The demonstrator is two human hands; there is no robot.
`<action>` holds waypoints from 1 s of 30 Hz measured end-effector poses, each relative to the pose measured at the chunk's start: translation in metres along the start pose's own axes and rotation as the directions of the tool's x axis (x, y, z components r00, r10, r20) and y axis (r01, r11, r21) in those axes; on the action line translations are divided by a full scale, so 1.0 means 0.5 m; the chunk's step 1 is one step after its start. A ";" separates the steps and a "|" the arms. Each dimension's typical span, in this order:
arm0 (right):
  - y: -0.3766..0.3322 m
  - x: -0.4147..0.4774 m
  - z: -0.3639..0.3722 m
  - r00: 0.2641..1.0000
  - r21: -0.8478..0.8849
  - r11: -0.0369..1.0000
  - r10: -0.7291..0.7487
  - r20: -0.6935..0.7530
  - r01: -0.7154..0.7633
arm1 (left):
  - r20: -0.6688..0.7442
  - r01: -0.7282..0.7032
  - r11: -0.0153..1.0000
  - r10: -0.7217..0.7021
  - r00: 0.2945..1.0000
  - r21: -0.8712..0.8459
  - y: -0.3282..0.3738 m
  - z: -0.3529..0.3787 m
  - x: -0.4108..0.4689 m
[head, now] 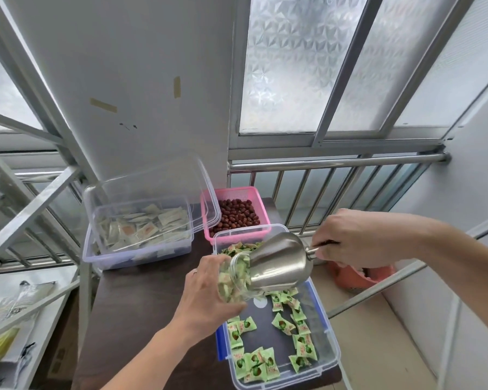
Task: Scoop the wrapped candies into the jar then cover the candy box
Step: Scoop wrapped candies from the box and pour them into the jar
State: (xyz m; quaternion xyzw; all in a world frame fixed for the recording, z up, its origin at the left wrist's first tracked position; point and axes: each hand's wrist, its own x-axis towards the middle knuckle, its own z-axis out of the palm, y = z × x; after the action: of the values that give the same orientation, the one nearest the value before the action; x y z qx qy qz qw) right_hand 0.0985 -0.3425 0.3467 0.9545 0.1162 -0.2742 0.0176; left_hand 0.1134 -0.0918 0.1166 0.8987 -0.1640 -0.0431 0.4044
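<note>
My left hand point(207, 298) grips a clear glass jar point(235, 280), tilted with its mouth to the right and holding several green wrapped candies. My right hand point(358, 239) holds the handle of a steel scoop point(278, 258), whose open end is tipped down into the jar's mouth. Both are above the clear candy box point(326, 358) with blue clips at the table's front right. Green wrapped candies point(254, 361) lie scattered on the box's floor, and a heap shows at its far end. No lid is on this box.
A second clear box point(96, 249) of pale wrapped sweets stands at the back left, its transparent lid point(158, 181) leaning open against the wall. A pink basket point(258, 198) of red dates sits behind the candy box. The dark table point(133, 313) ends at a railing; an orange basket point(358, 278) sits below right.
</note>
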 end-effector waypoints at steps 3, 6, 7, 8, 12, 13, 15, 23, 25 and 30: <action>0.048 -0.026 0.022 0.997 0.163 0.984 0.075 -0.031 -0.069 | -0.044 0.029 0.999 -0.031 0.999 -0.039 -0.020 -0.005 -0.009; 0.081 -0.033 0.125 0.976 0.540 0.824 0.218 -0.019 -0.174 | -0.158 0.097 0.984 -0.121 0.980 -0.151 -0.049 -0.016 -0.028; 0.075 -0.025 0.181 0.964 0.698 0.685 0.266 0.027 -0.209 | -0.196 0.125 0.972 -0.165 0.967 -0.201 -0.056 -0.020 -0.037; 0.061 -0.013 0.241 0.946 0.793 0.548 0.304 0.109 -0.267 | -0.226 0.144 0.958 -0.201 0.953 -0.247 -0.061 -0.024 -0.046; -0.016 0.066 0.451 0.889 0.816 0.363 0.271 0.368 -0.449 | -0.276 0.191 0.928 -0.284 0.918 -0.321 -0.080 -0.030 -0.070; -0.027 0.089 0.491 0.879 0.821 0.330 0.274 0.389 -0.466 | -0.270 0.204 0.924 -0.296 0.916 -0.322 -0.083 -0.030 -0.074; -0.043 0.124 0.541 0.863 0.817 0.300 0.292 0.413 -0.493 | -0.258 0.232 0.918 -0.321 0.911 -0.320 -0.087 -0.028 -0.077; -0.076 0.264 0.507 0.799 0.889 -0.060 0.413 0.436 -0.454 | -0.253 0.225 0.925 -0.306 0.918 -0.305 -0.065 -0.029 -0.088; -0.079 0.327 0.507 0.809 0.912 -0.118 0.427 0.404 -0.393 | -0.263 0.221 0.931 -0.300 0.917 -0.291 -0.059 -0.032 -0.095; -0.081 0.440 0.560 0.846 0.958 0.008 0.470 0.250 -0.287 | -0.276 0.239 0.939 -0.305 0.911 -0.247 -0.052 -0.026 -0.113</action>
State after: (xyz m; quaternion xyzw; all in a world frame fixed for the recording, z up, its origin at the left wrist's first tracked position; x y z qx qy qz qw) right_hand 0.1248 -0.2836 -0.0061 0.7362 -0.3511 -0.1975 -0.5438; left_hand 0.0694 -0.0477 0.1031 0.8610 0.0343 0.0257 0.5068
